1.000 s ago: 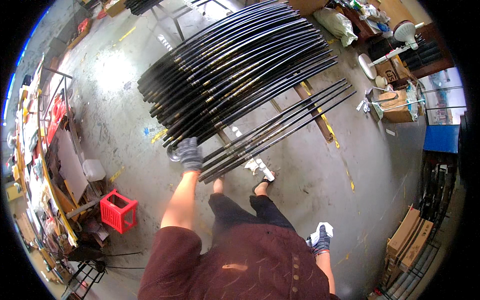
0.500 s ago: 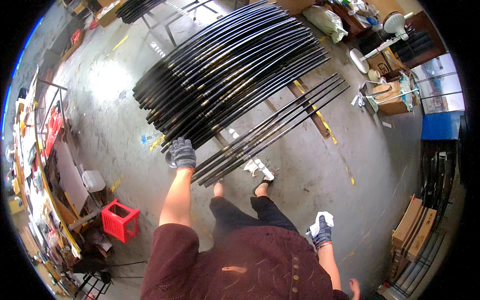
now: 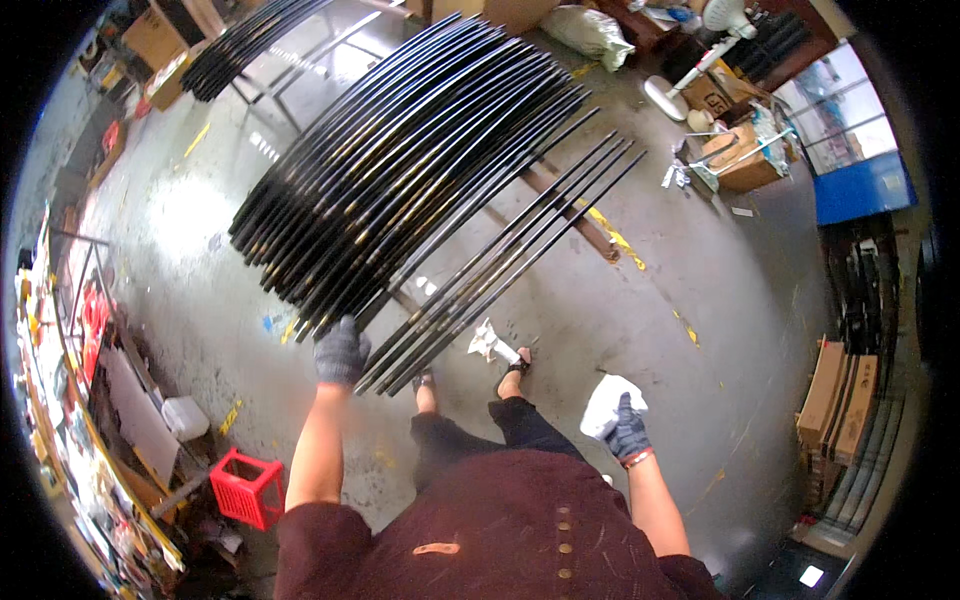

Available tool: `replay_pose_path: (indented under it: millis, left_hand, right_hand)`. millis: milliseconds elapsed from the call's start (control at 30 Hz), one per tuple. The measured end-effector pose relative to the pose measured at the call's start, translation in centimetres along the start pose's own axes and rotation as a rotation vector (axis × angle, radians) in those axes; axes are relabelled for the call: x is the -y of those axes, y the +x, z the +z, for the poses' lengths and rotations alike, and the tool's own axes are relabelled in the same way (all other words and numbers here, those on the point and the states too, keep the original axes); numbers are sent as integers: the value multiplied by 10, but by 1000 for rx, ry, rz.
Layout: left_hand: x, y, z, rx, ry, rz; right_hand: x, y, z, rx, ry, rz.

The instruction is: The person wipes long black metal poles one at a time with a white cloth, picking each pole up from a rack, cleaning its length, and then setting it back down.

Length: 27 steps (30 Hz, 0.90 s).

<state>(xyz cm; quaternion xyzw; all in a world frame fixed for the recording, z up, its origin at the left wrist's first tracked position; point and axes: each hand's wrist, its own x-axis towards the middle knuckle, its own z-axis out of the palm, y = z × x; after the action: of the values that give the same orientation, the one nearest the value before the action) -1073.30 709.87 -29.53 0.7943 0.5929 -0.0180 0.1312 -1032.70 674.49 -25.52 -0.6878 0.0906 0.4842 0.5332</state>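
A large batch of long black poles (image 3: 400, 150) lies side by side, running from near left to far right. My left hand (image 3: 342, 352), in a grey glove, is closed around the near end of a black pole (image 3: 480, 215) at the batch's near edge. To its right, several more black poles (image 3: 500, 262) lie apart from the batch. Off to the right, my gloved right hand (image 3: 628, 436) grips a bunched white cloth (image 3: 612, 405), well away from the poles.
A brown support beam (image 3: 590, 235) with yellow tape runs under the poles. White crumpled litter (image 3: 487, 342) lies by my feet. A red plastic crate (image 3: 247, 487) stands at left, near a cluttered bench (image 3: 60, 430). Cardboard boxes (image 3: 838, 400) and a white fan (image 3: 690, 75) are at right.
My right hand has come forward and the white cloth shows more fully. My left hand stays at the near pole ends, with a pole now a little apart from the batch. The view has shifted.
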Motion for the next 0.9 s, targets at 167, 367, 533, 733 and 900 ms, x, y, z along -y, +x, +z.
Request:
replay_pose_path:
  millis: [167,367,533,733,900]
  left_hand:
    - [-78,-33,-50,-119,-200,406]
    - [-169,-71,-76,224,-134,399]
    - [-136,-94,-94,252,-127,499]
    - [61,-102,-19,-80,27,227]
    - [176,-87,-22,-459,183,139]
  right_hand:
    - [20,16,146,489,-192,-93]
    - [52,-15,291,86,326,-248]
    - [88,29,254,36,477,-372]
    - [263,59,114,-72,564,-541]
    - [380,39,-6,-10,449,-656]
